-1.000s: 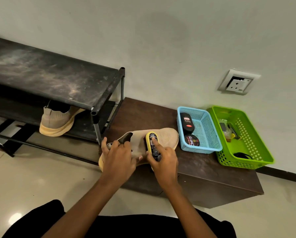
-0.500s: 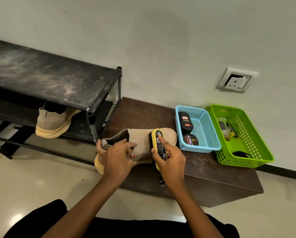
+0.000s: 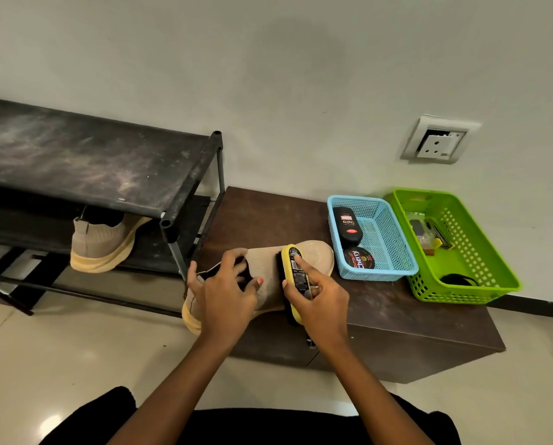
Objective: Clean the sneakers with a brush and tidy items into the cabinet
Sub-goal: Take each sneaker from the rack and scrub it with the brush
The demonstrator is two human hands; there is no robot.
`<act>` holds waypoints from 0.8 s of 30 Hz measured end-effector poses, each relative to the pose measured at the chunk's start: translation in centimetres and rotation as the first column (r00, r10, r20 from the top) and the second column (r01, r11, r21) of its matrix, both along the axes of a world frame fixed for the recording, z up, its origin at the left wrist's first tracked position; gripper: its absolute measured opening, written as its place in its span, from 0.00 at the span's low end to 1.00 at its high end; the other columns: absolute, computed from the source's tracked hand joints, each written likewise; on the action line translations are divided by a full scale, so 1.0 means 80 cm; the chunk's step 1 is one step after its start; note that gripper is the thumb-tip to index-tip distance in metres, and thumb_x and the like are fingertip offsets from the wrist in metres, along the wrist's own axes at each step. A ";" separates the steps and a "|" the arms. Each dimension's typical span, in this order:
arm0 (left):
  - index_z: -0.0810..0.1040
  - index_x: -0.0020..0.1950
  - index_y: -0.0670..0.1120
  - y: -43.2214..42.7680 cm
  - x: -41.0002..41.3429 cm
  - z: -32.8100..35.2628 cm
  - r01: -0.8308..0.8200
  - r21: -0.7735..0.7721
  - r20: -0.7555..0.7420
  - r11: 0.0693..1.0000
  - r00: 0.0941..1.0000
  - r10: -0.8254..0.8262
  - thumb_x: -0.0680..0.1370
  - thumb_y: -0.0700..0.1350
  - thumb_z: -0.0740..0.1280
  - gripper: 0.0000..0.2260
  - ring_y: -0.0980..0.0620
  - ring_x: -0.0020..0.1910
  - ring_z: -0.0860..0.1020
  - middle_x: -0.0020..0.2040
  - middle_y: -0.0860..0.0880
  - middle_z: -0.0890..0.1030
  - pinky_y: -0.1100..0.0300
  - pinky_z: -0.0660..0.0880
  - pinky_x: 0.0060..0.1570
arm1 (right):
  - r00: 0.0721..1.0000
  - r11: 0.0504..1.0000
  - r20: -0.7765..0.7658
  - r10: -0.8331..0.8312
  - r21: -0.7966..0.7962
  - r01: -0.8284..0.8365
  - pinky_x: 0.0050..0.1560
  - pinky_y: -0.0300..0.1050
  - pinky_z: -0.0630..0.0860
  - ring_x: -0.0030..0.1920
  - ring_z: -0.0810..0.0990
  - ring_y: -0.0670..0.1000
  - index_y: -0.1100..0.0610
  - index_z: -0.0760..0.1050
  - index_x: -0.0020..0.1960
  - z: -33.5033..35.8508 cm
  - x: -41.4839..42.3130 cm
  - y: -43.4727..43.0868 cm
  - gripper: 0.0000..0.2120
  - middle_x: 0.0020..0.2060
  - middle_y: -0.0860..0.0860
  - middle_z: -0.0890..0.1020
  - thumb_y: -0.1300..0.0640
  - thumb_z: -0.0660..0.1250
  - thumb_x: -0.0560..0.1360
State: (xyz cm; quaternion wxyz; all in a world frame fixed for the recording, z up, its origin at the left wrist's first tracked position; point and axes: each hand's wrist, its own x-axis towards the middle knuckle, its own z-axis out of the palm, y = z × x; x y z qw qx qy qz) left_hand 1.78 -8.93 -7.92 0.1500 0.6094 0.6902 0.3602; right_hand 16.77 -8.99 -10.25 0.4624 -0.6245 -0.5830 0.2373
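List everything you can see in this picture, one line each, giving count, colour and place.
cabinet: one, dark brown, low, against the wall
shoe rack: one, black, left of the cabinet
sneaker: one, beige with yellow sole, on the cabinet top
second sneaker: one, same colours, on the shoe rack's lower shelf
brush: one, yellow back, black bristles, on the sneaker
blue basket: one, on the cabinet
polish bottle: one, black, in the blue basket
polish tin: one, dark, in the blue basket
green basket: one, right of the blue basket; small contents unclear
wall socket: one, white, above the baskets
left hand: holds the sneaker's collar
right hand: grips the brush
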 end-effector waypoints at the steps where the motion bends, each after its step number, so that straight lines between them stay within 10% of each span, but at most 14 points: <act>1: 0.72 0.62 0.54 0.000 0.003 0.003 0.015 0.014 -0.022 1.000 1.000 -0.015 0.70 0.48 0.74 0.22 0.54 0.51 0.81 0.48 0.53 0.84 0.58 0.35 0.71 | 1.000 1.000 0.013 0.007 -0.002 -0.007 0.32 0.28 0.68 0.28 0.73 0.41 0.48 0.75 0.63 0.000 -0.001 -0.001 0.22 0.34 0.47 0.80 0.54 0.73 0.70; 4: 0.76 0.60 0.54 0.002 0.009 0.004 0.077 0.032 -0.009 0.997 0.997 -0.077 0.72 0.42 0.72 0.18 0.52 0.51 0.81 0.45 0.52 0.84 0.63 0.36 0.72 | 0.996 1.000 0.090 0.004 0.017 -0.006 0.35 0.32 0.69 0.29 0.71 0.43 0.43 0.73 0.65 -0.006 -0.007 -0.006 0.24 0.33 0.48 0.77 0.49 0.72 0.69; 8: 0.78 0.59 0.51 0.003 0.011 0.005 0.123 -0.016 0.077 0.992 0.990 -0.122 0.74 0.37 0.68 0.16 0.48 0.51 0.80 0.50 0.49 0.83 0.51 0.77 0.52 | 0.992 0.995 0.124 0.010 0.097 -0.022 0.40 0.38 0.75 0.38 0.75 0.45 0.45 0.73 0.66 -0.020 -0.021 -0.014 0.25 0.40 0.49 0.79 0.44 0.67 0.70; 17: 0.73 0.68 0.50 0.003 -0.008 0.010 0.191 -0.106 0.053 0.976 0.981 -0.186 0.72 0.35 0.70 0.25 0.50 0.48 0.80 0.53 0.47 0.83 0.65 0.70 0.48 | 0.963 0.987 0.266 0.037 0.139 -0.077 0.43 0.27 0.64 0.39 0.67 0.42 0.50 0.70 0.69 -0.033 -0.032 -0.017 0.26 0.39 0.49 0.76 0.45 0.65 0.72; 24: 0.73 0.67 0.49 0.002 -0.004 0.012 0.211 -0.104 0.126 0.972 0.972 -0.197 0.73 0.36 0.71 0.24 0.50 0.44 0.80 0.57 0.46 0.82 0.62 0.74 0.50 | 0.926 0.976 0.312 -0.210 0.003 0.220 0.41 0.47 0.72 0.40 0.68 0.49 0.50 0.73 0.67 -0.037 0.022 0.013 0.25 0.37 0.54 0.74 0.53 0.72 0.71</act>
